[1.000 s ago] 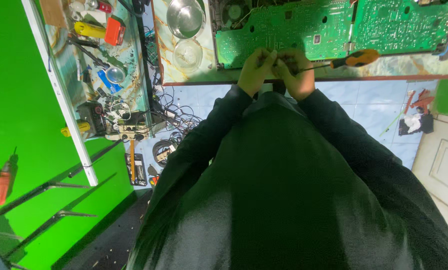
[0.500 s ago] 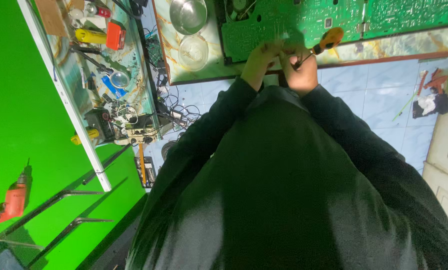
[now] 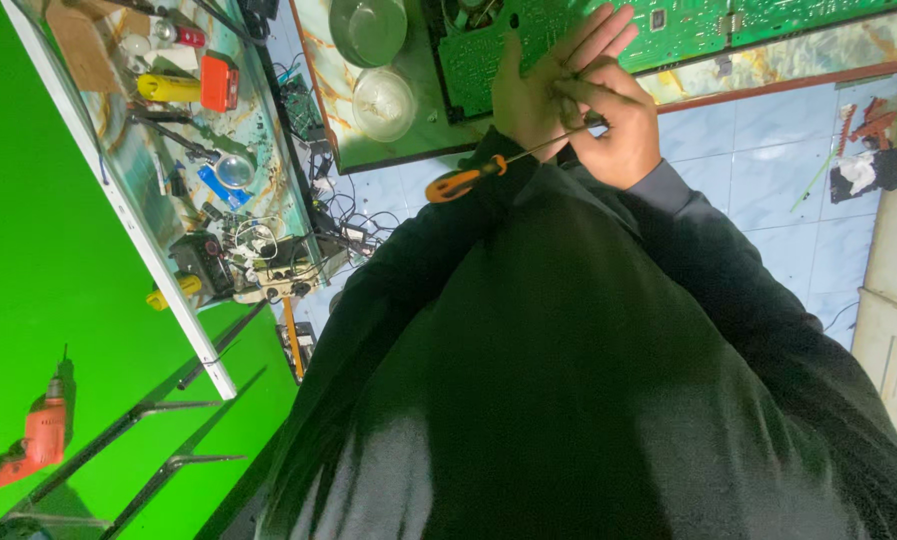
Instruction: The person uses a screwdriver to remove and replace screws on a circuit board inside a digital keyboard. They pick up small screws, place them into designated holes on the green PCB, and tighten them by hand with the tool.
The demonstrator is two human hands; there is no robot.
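Note:
My two hands meet at the top of the view, over the edge of a green circuit board [image 3: 688, 30] that lies on a marbled table [image 3: 768, 65]. The fingers of my right hand [image 3: 620, 125] are closed around the thin metal shaft of a screwdriver [image 3: 465, 183]. Its orange handle hangs down-left, past my left wrist. My left hand [image 3: 536, 85] presses against the right one with its fingers stretched up over the board. Whether it grips anything is hidden. My dark sleeves and torso fill the lower view.
A metal bowl [image 3: 368, 28] and a clear glass bowl [image 3: 383, 103] sit on the table left of the board. A glass shelf [image 3: 168, 180] on the left carries tools, a magnifier and tangled cables. An orange drill [image 3: 30, 450] lies lower left. Blue floor tiles [image 3: 768, 170] show on the right.
The screwdriver has swung round: its orange handle pointed right of my hands before and now hangs down-left. My left fingers have straightened. The view has shifted closer to the hands.

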